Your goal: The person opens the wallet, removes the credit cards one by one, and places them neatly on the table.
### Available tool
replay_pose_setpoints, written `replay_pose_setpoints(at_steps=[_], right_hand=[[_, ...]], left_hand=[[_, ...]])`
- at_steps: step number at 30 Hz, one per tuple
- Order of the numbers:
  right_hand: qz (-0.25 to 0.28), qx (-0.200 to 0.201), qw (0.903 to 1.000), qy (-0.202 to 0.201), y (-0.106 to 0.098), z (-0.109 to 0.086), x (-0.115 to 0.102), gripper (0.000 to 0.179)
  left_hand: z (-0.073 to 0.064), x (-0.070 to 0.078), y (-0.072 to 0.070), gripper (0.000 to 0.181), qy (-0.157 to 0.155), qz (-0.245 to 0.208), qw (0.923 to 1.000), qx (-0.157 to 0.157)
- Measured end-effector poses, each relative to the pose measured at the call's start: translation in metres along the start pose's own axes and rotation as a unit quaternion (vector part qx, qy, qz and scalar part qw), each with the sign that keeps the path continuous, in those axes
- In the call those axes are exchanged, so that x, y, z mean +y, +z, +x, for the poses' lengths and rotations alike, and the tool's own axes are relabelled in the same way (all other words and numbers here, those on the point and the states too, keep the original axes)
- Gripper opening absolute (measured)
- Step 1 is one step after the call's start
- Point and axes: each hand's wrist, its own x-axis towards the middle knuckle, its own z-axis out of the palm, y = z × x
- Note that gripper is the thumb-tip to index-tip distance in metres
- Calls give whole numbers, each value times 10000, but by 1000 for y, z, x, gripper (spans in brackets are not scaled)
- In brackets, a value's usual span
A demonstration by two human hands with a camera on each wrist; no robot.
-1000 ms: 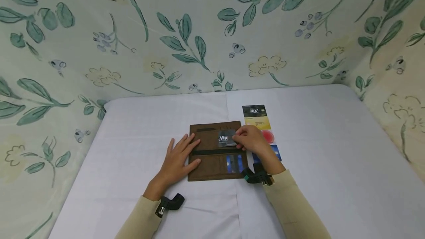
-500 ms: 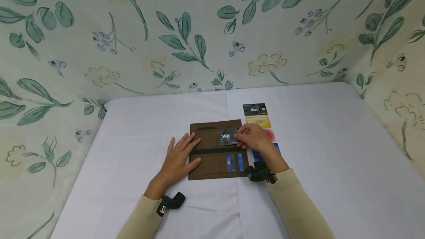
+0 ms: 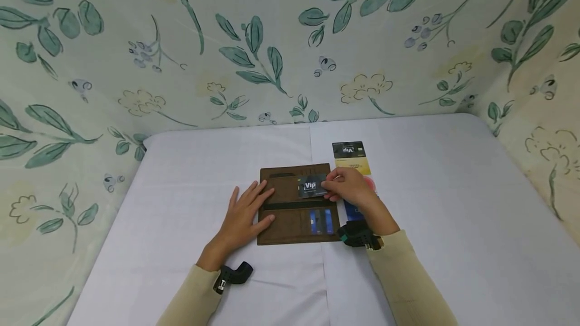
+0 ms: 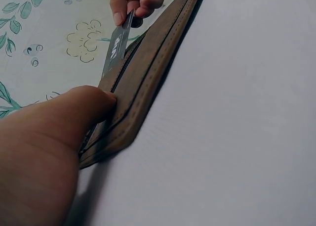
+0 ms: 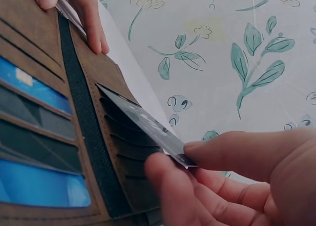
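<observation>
A brown wallet (image 3: 283,228) lies unfolded on the white table. My left hand (image 3: 246,215) rests on its left edge with the fingers spread; in the left wrist view the thumb (image 4: 94,103) presses the near panel. Between thumb and fingers my right hand (image 3: 351,187) pinches a dark card marked "Vip" (image 3: 309,186) by its right end, over the upper panel. In the right wrist view the card (image 5: 143,122) stands tilted, its far end at a slot of that panel; I cannot tell how deep it sits. Several cards, some blue (image 5: 34,85), fill the lower panel's slots.
Right of the wallet, several cards lie in a column: a black "Vip" card (image 3: 349,149), a yellow card (image 3: 353,165), one with red partly behind my right hand, and a blue card (image 3: 352,212). A floral-patterned cloth (image 3: 181,64) rises behind the white table (image 3: 435,190).
My right hand has shifted slightly to the right, still pinching the dark card over the upper panel. The left hand stays in place on the wallet.
</observation>
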Motion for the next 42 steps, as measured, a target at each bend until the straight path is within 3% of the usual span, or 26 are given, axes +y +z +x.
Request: replay_pose_setpoints(at_steps=[13,22,42], right_hand=[[272,-76,9996,-31,-10,-3,-2,28],[453,264,9986,88,-19,-7,-5,30],[817,828,9928,-299,-53,-8,3,39]], left_hand=[[0,2,-2,63,-67,45,9999,-92],[0,3,-3,62,-15,19,10000,-79],[-2,2,0,63,-31,2,10000,-40]])
